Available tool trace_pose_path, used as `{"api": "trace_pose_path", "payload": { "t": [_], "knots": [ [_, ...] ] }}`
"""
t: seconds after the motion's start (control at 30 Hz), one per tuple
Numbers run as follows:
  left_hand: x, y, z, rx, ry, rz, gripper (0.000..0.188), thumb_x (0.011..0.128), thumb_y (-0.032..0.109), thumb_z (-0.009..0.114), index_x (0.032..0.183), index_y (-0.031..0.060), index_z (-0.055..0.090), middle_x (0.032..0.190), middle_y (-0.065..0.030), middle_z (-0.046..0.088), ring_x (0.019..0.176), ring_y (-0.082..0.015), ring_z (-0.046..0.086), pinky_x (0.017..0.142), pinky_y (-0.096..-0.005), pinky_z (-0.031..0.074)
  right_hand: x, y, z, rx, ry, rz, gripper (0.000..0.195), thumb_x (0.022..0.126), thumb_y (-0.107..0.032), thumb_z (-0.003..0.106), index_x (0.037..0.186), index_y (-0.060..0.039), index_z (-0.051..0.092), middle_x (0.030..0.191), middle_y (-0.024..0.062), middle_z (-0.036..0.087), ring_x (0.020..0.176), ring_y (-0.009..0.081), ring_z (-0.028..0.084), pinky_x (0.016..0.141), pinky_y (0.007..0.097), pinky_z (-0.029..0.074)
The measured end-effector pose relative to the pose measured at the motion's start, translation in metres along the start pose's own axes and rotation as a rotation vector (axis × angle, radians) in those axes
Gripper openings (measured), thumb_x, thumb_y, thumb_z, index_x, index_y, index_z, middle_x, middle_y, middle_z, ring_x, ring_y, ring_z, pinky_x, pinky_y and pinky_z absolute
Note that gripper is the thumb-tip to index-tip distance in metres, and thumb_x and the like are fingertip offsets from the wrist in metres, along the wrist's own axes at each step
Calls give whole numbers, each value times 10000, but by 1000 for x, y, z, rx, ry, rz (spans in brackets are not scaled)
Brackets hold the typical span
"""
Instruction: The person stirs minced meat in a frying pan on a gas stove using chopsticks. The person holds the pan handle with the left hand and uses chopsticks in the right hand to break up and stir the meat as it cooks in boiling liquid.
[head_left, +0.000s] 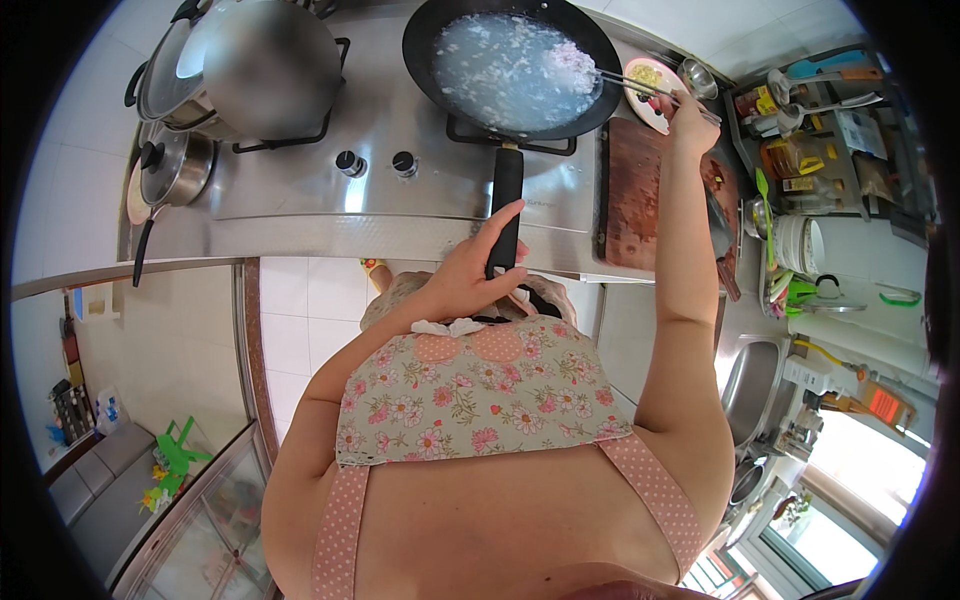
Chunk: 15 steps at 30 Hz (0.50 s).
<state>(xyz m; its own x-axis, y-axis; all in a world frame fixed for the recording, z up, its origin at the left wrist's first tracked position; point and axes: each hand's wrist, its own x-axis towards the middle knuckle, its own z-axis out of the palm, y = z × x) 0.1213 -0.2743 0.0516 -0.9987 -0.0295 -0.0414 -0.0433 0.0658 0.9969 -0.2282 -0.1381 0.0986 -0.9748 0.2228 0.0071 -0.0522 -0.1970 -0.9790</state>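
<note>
A black wok (420, 56) on the right burner holds cloudy liquid (495, 67) with many pale bits floating in it. My left hand (472, 266) is around the wok's black handle (508, 180), with fingertips showing on its far side. In my right hand (690, 127) is a pair of metal chopsticks (637, 86). Their tips reach over the wok's right rim into a pale pinkish clump, apparently minced meat (571, 66). Under the chopsticks stands a pink-rimmed plate (658, 120) with chopped yellowish-green bits.
A wooden cutting board (630, 195) lies below my right forearm, with a dark-bladed knife (718, 225) at its right side. Left of the wok stand a large lidded pot (169, 82) and a small lidded saucepan (180, 169). A metal bowl (697, 79) sits by the plate, near a bottle rack (810, 150).
</note>
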Motion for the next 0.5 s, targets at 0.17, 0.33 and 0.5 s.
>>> {"api": "trace_pose_path", "payload": {
  "t": [0.17,0.33,0.5],
  "knots": [
    [1,-8,1,30,27,51,791,893,193,658,1551,169,218,1089,-117,667,968,-272,656,903,-389,501,-1,0,0,-37,-39,-29,142,839,52,631,879,181,585,796,223,666,559,233,682,513,313,616],
    [1,-7,2,24,23,48,795,894,194,660,1551,169,215,1082,-119,670,961,-276,659,897,-389,502,3,3,6,-32,-231,-92,162,846,-5,640,863,152,604,783,184,680,566,231,683,513,325,601],
    [-1,-10,1,32,36,50,798,898,194,662,1553,174,208,1084,-122,670,953,-279,659,888,-385,501,-13,3,29,-162,-261,19,166,838,-45,653,882,112,620,771,173,680,564,222,668,557,306,584]
  ]
}}
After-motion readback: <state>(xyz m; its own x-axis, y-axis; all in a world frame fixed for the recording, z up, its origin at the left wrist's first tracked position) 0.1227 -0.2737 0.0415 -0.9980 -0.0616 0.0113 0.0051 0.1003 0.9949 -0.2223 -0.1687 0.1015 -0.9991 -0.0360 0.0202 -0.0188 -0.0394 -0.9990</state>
